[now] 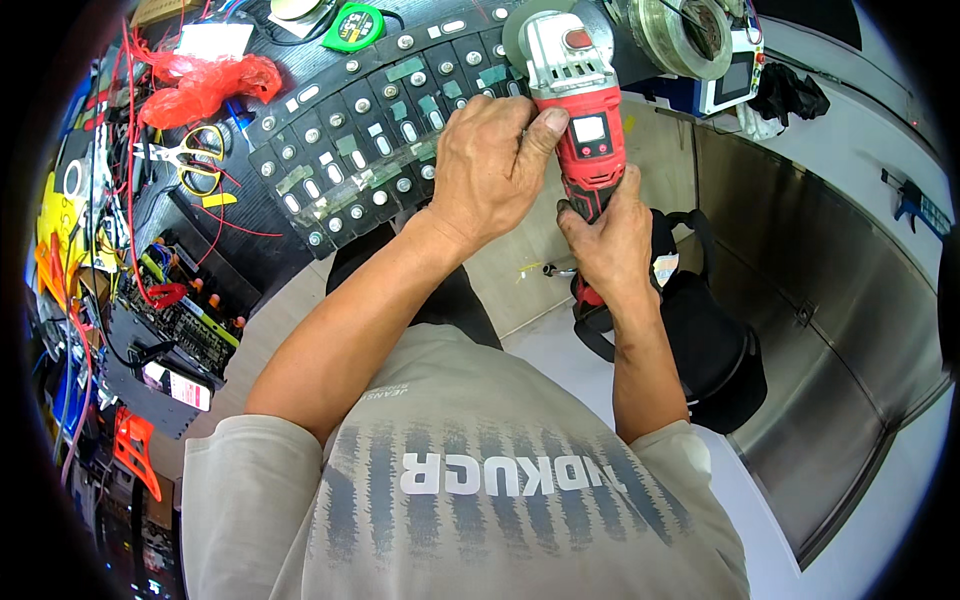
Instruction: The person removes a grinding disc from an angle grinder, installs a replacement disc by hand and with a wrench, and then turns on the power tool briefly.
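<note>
Angle grinder, red with a silver head, held in front of the person above the table's near edge, its head pointing away. Its grey disc shows beside the head, near the right end of a black block studded with metal terminals; whether disc and block touch cannot be told. The right hand is wrapped around the lower body, likely because that end works as the handle and bears the weight. The left hand lies against the tool's left side, thumb on the red casing, apparently to steady it; its bent fingers are partly hidden, so how firmly they grip cannot be told. The block slants across the dark table, perhaps so this end sits within reach. Beyond its far side sits a green tape measure; to its left lie yellow-handled scissors and a red plastic bag.
</note>
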`<action>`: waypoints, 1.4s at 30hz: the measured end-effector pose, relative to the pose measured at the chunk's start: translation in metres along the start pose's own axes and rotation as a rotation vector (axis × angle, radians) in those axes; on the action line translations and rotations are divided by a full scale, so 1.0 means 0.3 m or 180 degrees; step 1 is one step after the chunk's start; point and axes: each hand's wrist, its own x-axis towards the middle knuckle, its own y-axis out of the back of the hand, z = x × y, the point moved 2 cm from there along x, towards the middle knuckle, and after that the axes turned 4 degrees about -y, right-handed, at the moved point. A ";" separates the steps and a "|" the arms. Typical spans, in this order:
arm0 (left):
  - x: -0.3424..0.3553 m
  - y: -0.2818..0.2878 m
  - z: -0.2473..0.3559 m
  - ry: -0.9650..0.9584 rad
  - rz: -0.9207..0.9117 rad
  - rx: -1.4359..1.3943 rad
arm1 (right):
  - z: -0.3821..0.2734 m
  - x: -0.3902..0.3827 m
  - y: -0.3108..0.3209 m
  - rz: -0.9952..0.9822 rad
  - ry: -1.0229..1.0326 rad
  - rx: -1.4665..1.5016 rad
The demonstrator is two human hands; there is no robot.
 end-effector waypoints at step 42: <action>-0.001 0.004 0.017 -0.0062 -0.0014 0.0126 | -0.003 -0.007 -0.017 0.0094 -0.0060 0.0194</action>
